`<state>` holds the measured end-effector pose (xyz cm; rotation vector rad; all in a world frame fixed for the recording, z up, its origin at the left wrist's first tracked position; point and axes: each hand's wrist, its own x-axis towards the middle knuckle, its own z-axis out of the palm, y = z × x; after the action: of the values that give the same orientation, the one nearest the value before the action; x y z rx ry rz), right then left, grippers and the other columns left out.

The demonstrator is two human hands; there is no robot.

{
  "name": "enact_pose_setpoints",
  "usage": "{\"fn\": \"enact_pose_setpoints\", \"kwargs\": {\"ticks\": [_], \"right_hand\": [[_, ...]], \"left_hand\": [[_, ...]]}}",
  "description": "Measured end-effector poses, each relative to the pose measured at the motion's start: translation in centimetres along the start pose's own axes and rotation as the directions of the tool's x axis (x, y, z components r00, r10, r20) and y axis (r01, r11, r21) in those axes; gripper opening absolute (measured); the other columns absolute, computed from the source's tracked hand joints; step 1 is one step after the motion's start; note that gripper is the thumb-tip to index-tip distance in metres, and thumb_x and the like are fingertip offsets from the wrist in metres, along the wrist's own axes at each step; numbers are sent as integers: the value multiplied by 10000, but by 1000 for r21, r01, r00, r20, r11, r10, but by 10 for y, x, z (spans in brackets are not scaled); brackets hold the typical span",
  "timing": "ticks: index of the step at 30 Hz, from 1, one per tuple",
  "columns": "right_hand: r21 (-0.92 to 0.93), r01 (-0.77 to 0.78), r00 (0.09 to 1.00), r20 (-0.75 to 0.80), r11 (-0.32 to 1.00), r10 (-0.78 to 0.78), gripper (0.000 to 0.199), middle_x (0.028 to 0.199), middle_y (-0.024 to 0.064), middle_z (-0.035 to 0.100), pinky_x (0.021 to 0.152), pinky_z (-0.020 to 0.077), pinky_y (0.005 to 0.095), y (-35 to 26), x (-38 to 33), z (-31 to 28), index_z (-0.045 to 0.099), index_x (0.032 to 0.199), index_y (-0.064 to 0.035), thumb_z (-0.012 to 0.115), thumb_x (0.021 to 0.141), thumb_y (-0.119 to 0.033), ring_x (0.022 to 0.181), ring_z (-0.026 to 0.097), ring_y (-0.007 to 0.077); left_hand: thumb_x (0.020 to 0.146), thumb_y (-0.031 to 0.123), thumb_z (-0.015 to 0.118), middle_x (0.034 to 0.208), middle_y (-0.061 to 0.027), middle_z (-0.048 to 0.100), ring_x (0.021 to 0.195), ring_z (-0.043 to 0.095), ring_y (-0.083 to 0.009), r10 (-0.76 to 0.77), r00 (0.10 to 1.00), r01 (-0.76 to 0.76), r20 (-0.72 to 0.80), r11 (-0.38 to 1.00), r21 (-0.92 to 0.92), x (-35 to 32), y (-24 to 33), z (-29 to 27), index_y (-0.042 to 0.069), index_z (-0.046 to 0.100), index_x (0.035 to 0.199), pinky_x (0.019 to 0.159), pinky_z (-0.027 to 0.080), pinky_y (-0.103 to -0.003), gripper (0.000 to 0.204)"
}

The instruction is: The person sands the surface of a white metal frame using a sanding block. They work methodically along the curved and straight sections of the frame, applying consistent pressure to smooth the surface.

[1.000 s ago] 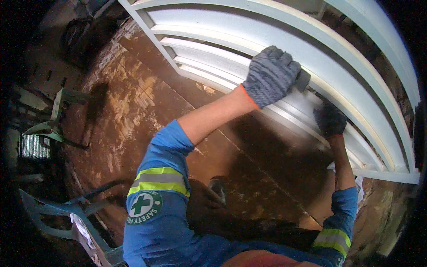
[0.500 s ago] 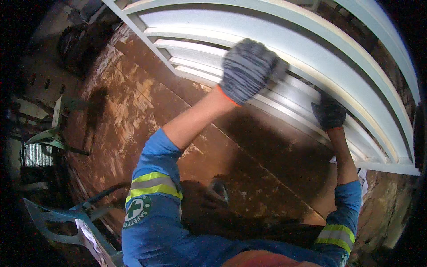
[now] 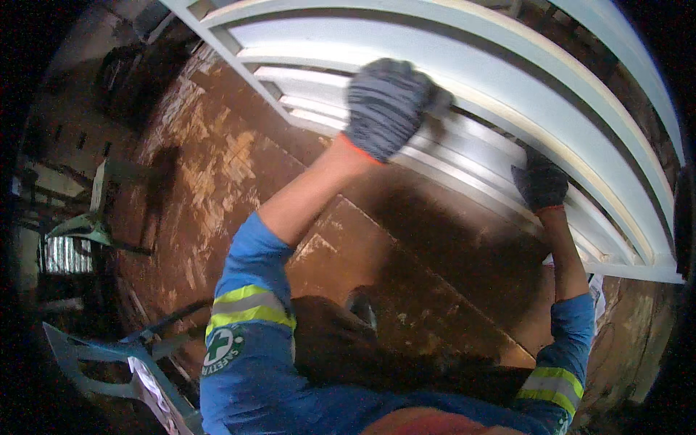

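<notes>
A large white slatted panel (image 3: 326,35), like a louvred shutter, spans the upper right. My left hand (image 3: 388,109), in a grey and black striped knit glove with an orange cuff, lies over one of its slats near the middle. Its fingers are curled and slightly blurred; whatever they hold, if anything, is hidden. Farther right, my right hand (image 3: 542,187), gloved in dark knit, grips a slat edge, with the thumb out to the left. Its fingertips disappear into the gap between slats.
Below the panel lies a brown, stained floor (image 3: 239,210) with pale scuffs and a seam. A dark teal plastic chair (image 3: 94,359) with white cloth or paper on it stands at lower left. A green chair (image 3: 83,230) is farther off. My shoe (image 3: 361,304) shows on the floor.
My left hand has shifted a little left along the slat. My right hand stays at nearly the same spot on the panel.
</notes>
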<state>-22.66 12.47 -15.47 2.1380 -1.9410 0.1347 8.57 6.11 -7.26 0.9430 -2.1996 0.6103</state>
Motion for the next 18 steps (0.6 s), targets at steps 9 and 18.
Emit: {"fn": "enact_pose_setpoints", "kwargs": {"ticks": [9,18], "right_hand": [[4,-44,999,-3,999,44,470,908,124,686,701,547,419,1,-7,0,623,1130,-164,665,749,-434,801,671,296],[-31,-83,996,34,996,84,503,1002,163,664,802,517,446,-7,-3,-11,594,1187,-178,650,761,-439,911,647,314]], "left_hand": [[734,8,526,983,-86,677,951,631,-269,-193,979,189,70,980,57,-54,-97,-63,139,701,1002,878,493,-374,346],[761,194,605,797,-79,644,763,611,-271,-92,996,93,-16,995,47,-19,-73,1,146,679,872,681,474,-400,141]]}}
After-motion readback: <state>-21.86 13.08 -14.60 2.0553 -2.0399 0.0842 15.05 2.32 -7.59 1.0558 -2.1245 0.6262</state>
